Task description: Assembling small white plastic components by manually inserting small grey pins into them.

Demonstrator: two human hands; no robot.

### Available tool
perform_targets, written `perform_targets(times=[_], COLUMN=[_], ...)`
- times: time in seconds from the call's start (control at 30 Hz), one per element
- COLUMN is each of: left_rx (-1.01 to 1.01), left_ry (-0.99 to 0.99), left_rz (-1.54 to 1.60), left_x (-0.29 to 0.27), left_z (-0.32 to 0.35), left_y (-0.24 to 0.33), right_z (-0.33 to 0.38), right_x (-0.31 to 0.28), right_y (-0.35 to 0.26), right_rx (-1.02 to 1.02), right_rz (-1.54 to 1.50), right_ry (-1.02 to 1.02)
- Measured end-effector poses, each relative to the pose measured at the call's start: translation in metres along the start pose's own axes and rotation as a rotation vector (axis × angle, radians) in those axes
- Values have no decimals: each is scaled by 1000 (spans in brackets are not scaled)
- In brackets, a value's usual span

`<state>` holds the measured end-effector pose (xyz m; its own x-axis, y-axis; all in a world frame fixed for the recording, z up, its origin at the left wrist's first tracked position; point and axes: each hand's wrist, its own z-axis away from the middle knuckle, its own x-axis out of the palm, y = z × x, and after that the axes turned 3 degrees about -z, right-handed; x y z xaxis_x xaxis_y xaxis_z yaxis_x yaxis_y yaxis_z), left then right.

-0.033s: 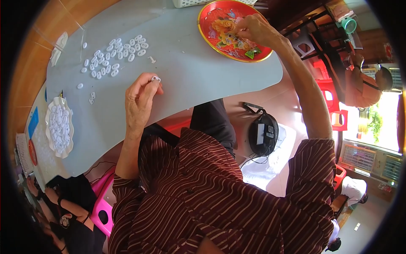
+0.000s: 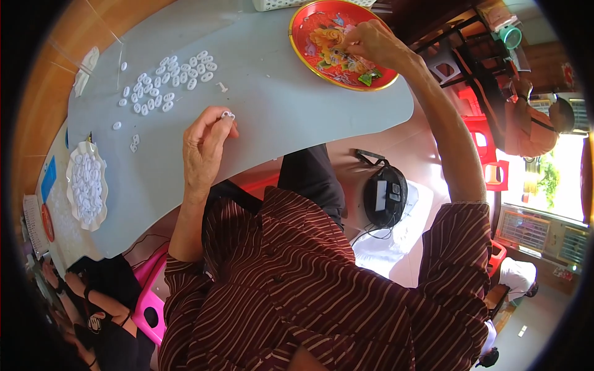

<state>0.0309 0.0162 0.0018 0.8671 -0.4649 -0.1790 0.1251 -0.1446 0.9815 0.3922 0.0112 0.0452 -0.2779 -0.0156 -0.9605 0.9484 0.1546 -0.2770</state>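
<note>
My left hand point(image 2: 205, 148) is closed above the near part of the table, with a small white plastic piece point(image 2: 228, 115) pinched between thumb and fingers. My right hand point(image 2: 374, 46) reaches into a round red tray point(image 2: 301, 59) with a gold rim and a painted flower pattern. Its fingers are bent together over the tray's floor; whatever lies between their tips is hidden. Beyond my left hand, several white oval pieces with holes point(image 2: 166, 79) lie spread on the table. A loose white T-shaped bit point(image 2: 223, 87) lies between them and my left hand.
A scalloped white dish point(image 2: 103, 185) heaped with white pieces stands at the table's left end. A green wrapper point(image 2: 369, 77) lies in the red tray. A white perforated basket point(image 2: 272, 5) is at the far edge. Other people sit at lower left and far right.
</note>
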Motion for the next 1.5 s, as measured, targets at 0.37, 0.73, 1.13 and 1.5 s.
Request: perform_targets(times=[0.37,0.73,1.13,1.5], left_rx=[-17,-80,-61,17], left_ry=[31,134,77,23], left_rz=[85,396,230,35], left_x=[0,-2,-10,-12], left_z=[-2,-5,-3,-4], left_y=[-1,-8,-10,-11], right_z=[-1,-15,-27,-24], right_x=[1,75,98,97], right_y=[-19,-160,-173,-174], right_rx=[192,22,6,26], right_rz=[114,-1328,-1490,-1445], right_ry=[33,27,20,49])
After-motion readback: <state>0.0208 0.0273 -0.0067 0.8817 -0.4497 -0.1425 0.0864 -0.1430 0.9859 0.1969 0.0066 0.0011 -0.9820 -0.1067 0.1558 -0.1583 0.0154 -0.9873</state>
